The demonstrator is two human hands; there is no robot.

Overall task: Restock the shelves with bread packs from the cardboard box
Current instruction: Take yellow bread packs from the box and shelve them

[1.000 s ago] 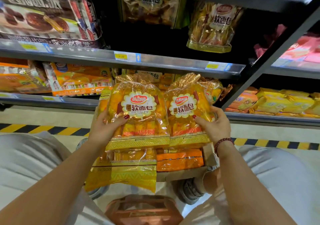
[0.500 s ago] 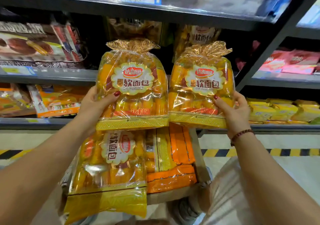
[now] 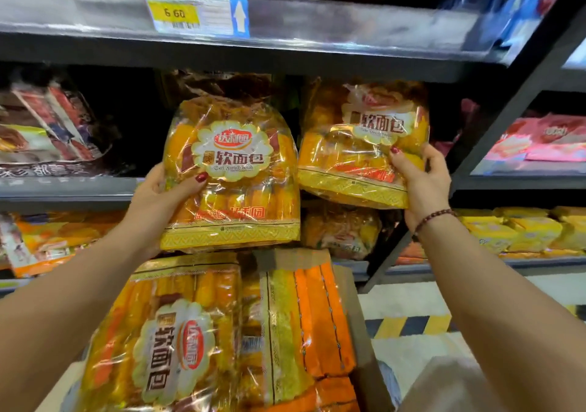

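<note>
Glossy yellow-orange bread packs (image 3: 231, 173)

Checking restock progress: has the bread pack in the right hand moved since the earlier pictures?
Yes. The bread pack in the right hand has risen: a second ago it sat below the middle shelf edge, now it tucks under the price-tag shelf.

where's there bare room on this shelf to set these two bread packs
Freest: the dark gap between the red-and-brown packs and the left pack, held by the left hand. A narrower dark strip, partly taken, lies between the right pack, in the right hand, and the black upright. Crowded: behind both packs, and the lower shelf.
</note>
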